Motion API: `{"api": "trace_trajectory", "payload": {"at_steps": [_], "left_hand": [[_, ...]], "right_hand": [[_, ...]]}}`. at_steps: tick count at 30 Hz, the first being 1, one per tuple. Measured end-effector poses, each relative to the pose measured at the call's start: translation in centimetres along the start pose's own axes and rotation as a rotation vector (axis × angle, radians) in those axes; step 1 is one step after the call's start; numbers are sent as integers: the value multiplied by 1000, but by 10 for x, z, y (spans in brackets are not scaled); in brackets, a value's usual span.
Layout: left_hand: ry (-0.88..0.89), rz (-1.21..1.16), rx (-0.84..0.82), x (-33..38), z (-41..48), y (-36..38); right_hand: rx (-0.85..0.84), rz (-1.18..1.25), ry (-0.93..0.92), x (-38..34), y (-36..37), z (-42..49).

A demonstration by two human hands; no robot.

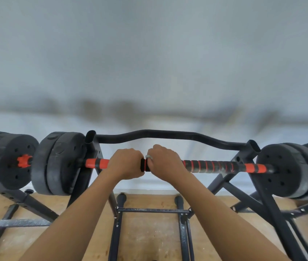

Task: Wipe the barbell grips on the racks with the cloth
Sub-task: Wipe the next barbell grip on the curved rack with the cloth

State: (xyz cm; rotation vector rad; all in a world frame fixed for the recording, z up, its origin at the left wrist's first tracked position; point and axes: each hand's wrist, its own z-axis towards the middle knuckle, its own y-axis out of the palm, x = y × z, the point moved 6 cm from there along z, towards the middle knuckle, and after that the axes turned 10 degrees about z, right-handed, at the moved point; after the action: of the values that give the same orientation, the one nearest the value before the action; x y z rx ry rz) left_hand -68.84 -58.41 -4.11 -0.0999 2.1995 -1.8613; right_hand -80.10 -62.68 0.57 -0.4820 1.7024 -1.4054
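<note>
Barbell grip (205, 164) on rack (91, 142): left hand (125, 161) and right hand (165, 162) curled round its middle, pale scrap, possibly cloth (148, 156), between them; wiping judged underway, right length remaining.

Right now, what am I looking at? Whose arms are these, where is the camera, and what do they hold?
No machine here: these are a person's two bare arms, seen from one camera worn on the head, looking forward and down. The left hand and the right hand sit side by side, both curled round the middle of a bar with a black and orange grip. The bar lies across a black rack, with black plates at each end. A pale scrap peeps out at the right hand; it may be the wiping cloth, but it is too small to tell. Behind runs a bent black bar; below is a wooden floor.
</note>
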Motion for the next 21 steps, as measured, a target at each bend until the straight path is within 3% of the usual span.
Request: {"api": "trace_trajectory", "payload": {"at_steps": [6, 9, 11, 15, 21], "left_hand": [[-3, -92, -169, 0, 9, 2], [23, -317, -352, -4, 12, 1], [58, -429, -416, -4, 13, -1], [41, -399, -367, -6, 16, 1], [-23, -313, -325, -5, 13, -2]], "right_hand": [[110, -1, -213, 1, 10, -28], [108, -15, -323, -2, 12, -49], [99, 25, -297, 6, 9, -57], [115, 188, -152, 19, -11, -47], [58, 109, -119, 2, -3, -10]]}}
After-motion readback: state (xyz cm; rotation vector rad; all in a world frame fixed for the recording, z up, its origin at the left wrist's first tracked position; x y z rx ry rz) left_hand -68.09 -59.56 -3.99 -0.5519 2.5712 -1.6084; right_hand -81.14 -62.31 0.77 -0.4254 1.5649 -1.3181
